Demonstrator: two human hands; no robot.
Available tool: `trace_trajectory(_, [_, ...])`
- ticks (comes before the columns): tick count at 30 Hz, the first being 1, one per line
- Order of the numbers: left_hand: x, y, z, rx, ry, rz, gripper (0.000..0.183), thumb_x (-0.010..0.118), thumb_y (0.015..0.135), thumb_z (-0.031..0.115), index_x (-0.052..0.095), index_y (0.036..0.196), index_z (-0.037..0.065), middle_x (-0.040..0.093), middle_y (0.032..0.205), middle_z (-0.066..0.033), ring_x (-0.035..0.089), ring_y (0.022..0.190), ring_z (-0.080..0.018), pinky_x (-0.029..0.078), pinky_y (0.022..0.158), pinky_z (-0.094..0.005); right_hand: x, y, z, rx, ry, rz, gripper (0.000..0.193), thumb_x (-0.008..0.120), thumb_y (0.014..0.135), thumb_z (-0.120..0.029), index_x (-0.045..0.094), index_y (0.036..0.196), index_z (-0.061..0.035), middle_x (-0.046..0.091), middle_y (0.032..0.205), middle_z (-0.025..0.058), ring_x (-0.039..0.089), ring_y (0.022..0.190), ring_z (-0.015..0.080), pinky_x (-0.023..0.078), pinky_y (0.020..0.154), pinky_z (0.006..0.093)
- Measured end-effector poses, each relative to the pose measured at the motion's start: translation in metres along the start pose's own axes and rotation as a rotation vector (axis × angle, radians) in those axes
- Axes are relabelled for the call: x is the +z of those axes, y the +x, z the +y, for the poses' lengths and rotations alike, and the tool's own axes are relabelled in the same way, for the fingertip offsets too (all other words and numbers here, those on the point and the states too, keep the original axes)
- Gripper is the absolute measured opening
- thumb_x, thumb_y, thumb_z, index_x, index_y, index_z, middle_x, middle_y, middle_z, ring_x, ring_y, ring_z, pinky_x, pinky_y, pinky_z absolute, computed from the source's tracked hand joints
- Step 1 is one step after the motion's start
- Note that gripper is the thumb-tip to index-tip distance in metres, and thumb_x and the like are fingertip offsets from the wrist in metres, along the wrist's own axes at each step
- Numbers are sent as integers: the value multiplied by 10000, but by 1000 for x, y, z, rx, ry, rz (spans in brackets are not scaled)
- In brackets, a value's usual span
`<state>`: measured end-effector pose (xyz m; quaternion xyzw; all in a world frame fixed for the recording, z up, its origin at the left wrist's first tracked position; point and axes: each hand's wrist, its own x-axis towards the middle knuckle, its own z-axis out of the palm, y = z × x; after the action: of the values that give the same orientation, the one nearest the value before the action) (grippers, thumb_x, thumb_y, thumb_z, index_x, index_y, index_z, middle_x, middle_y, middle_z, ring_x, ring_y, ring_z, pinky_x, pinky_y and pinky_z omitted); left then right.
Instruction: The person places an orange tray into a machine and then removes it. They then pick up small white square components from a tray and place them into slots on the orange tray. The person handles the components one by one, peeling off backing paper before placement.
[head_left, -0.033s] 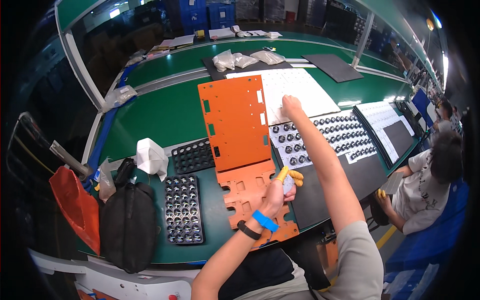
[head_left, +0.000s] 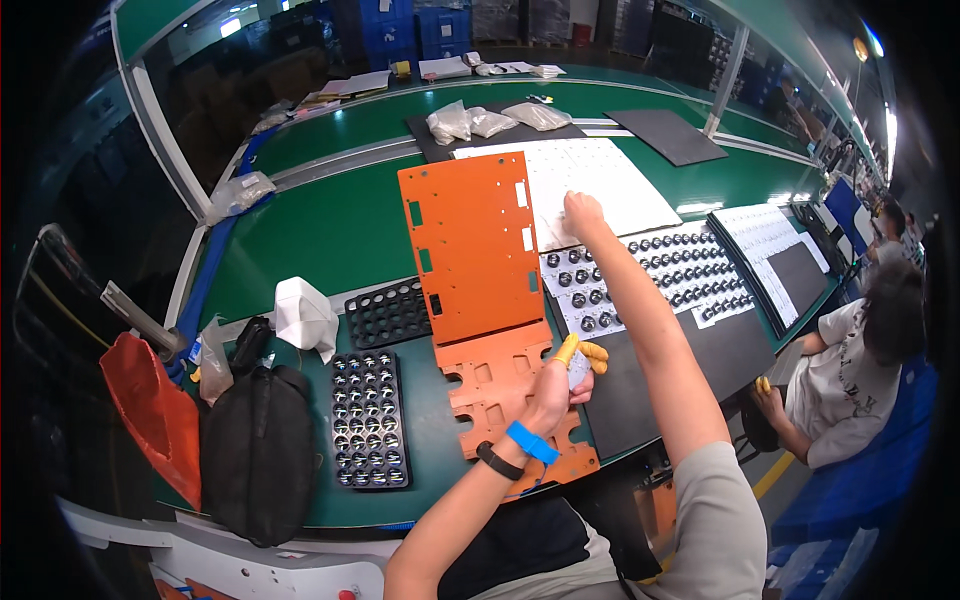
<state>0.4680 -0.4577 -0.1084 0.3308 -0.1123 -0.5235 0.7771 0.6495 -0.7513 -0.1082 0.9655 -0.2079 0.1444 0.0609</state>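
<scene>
My left hand (head_left: 566, 385), with yellow finger cots on some fingertips, is closed around a small whitish plate (head_left: 577, 369) above the lower orange fixture (head_left: 487, 352). Behind it an orange panel (head_left: 470, 250) with rectangular cutouts stands raised. My right hand (head_left: 583, 215) reaches over to the white sheet (head_left: 620, 180) right of that panel. Its fingers are pinched together at the sheet's surface; whatever lies between them is hidden. Below my right forearm, white boards bearing rows of black round parts (head_left: 684, 267) rest on a dark mat (head_left: 670, 375).
Left of the fixture are a black tray of shiny round lenses (head_left: 368, 420) and an emptier black tray (head_left: 388, 312). A white paper-like box (head_left: 304, 318), a black bag (head_left: 257, 455) and a red bag (head_left: 150, 420) lie further left. At right sits a co-worker (head_left: 850, 370). Plastic bags (head_left: 490, 122) lie behind.
</scene>
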Motion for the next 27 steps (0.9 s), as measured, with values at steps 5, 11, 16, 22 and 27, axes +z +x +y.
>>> trace_trajectory(5, [6, -3, 3, 0, 2, 22, 530, 329, 1082, 437, 599, 1041, -17, 574, 823, -69, 307, 477, -60, 273, 410, -215, -4, 7, -4, -97, -126, -70, 198, 669, 778, -56, 637, 968, -13, 720, 970, 199, 719, 935, 334, 592, 795, 386])
trace_trajectory(11, [2, -2, 3, -10, -32, 25, 540, 326, 1081, 445, 600, 1058, -20, 576, 825, -62, 299, 471, -56, 275, 411, -211, -8, 11, 7, -93, -109, -125, 228, 641, 797, -24, 607, 1022, -4, 717, 966, 194, 716, 925, 341, 590, 783, 405])
trace_trajectory(16, [3, 1, 2, -12, -31, -15, 528, 336, 1076, 427, 610, 1057, -23, 601, 839, -77, 324, 485, -67, 283, 430, -219, -6, 1, 35, -127, -80, 31, 224, 589, 819, 13, 614, 1040, -14, 711, 934, 225, 702, 843, 368, 572, 749, 454])
trace_trajectory(22, [0, 2, 2, 8, -86, -10, 538, 356, 1069, 417, 612, 1115, -54, 633, 901, -114, 399, 563, -106, 350, 506, -256, -95, -50, 14, -137, 219, 228, 317, 539, 848, -9, 612, 1156, 11, 692, 860, 238, 678, 771, 396, 542, 683, 470])
trace_trajectory(27, [6, -3, 11, -12, -249, 85, 589, 364, 1049, 480, 582, 1198, -46, 633, 1008, -140, 513, 678, -180, 450, 628, -311, -179, -170, -33, -422, 520, 216, 308, 574, 927, -57, 601, 1229, -6, 685, 895, 225, 669, 737, 400, 511, 626, 481])
